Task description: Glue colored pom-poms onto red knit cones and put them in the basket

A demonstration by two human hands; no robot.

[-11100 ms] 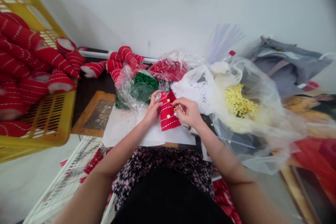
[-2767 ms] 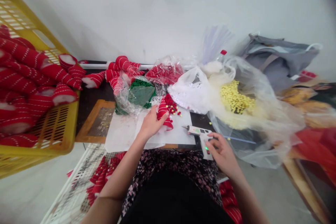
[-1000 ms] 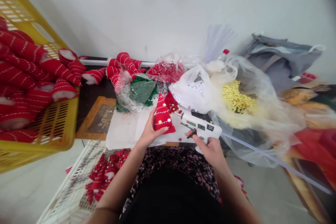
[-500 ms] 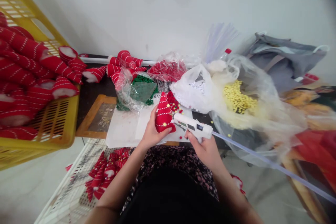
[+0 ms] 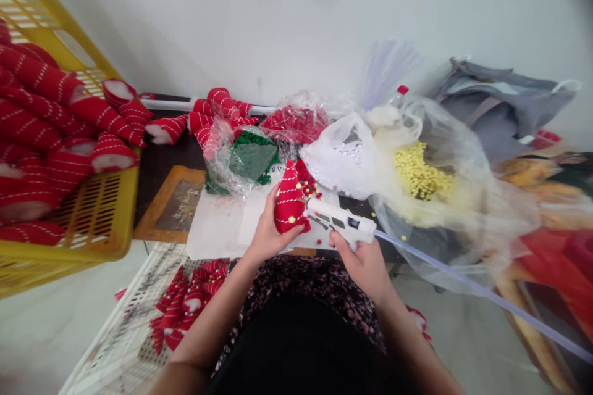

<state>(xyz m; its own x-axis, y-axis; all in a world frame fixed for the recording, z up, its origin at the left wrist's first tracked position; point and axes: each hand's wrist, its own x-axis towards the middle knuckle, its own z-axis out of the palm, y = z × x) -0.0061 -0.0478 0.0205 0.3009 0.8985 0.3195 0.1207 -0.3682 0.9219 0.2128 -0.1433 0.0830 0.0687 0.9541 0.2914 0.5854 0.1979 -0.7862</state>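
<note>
A: Left hand [image 5: 271, 228], go.
B: Fingers wrapped on the red cone [image 5: 288, 200], thumb low across its base. Cone's mid-frame, tip up, over the white paper [image 5: 215, 228].
A: Right hand [image 5: 365, 262]?
B: Right of center. Fingers closed round the glue gun [image 5: 340, 219], nozzle pointing left at the cone's right edge. Touching or just beside, can't tell.
A: Diff vs 1.0 s ago?
B: Gun's further left, nozzle now right at the cone; back then there's a gap. Cone's slightly right, too.
A: And vs 0.5 s ago?
B: Near identical. Same holds, tiny shifts.
A: Glue stick [image 5: 445, 271]?
B: Out the gun's back, down to the right edge. At 1.0 s ago its far end shows in frame; now it reaches the border.
A: Surroundings?
B: Yellow basket [image 5: 131, 210] of striped red pieces, left side. Green balls [image 5: 254, 157] bagged upper left of the cone, yellow balls [image 5: 421, 173] in a clear bag right of center. All those balls sit on the counter [image 5: 155, 163]. White crate [image 5: 109, 315] with decorated cones [image 5: 178, 308], lower left. Basket and bags unchanged.
</note>
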